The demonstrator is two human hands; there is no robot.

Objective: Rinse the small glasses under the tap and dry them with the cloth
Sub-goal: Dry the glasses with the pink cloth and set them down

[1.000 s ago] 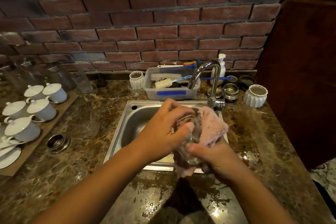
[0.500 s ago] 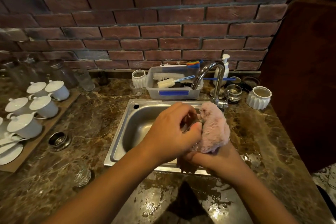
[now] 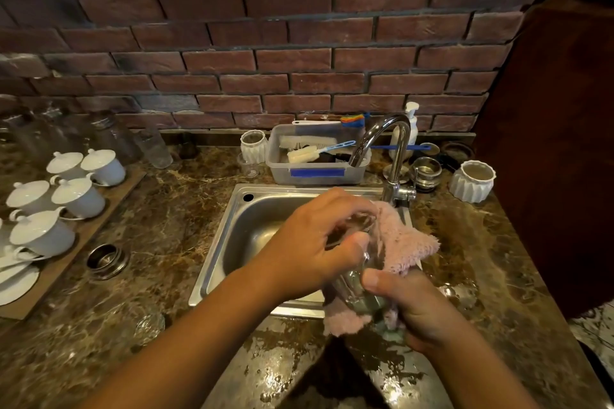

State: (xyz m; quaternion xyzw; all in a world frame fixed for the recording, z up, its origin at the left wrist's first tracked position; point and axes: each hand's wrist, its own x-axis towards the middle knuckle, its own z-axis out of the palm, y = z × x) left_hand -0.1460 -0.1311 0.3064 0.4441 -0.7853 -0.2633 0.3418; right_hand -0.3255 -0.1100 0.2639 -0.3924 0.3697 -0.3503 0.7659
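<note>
Drying step, by the look of it: tap (image 3: 395,156) shows no stream I can make out.

Lower centre of frame:
- Right hand (image 3: 422,305) is curled tight. Its thumb lies across the lower body of the glass (image 3: 360,285), with the pink cloth (image 3: 407,242) bunched under and behind the glass. Cloth cups the base, so the wipe comes from turning the glass.
- Left hand (image 3: 309,249) has fingers curled over the rim end and thumb on the side. Probably the turning hand.
- Glass is tilted, base toward the camera, and held over the front edge of the sink (image 3: 212,262), so drips likely land in the basin.

Lower left: a second small glass (image 3: 149,324) sits on the counter (image 3: 465,242), well apart from the hands. Can't tell if it's done or waiting.

Far side: plastic tub (image 3: 319,173) of brushes behind the sink. Lidded white cups (image 3: 76,196) at left edge.
</note>
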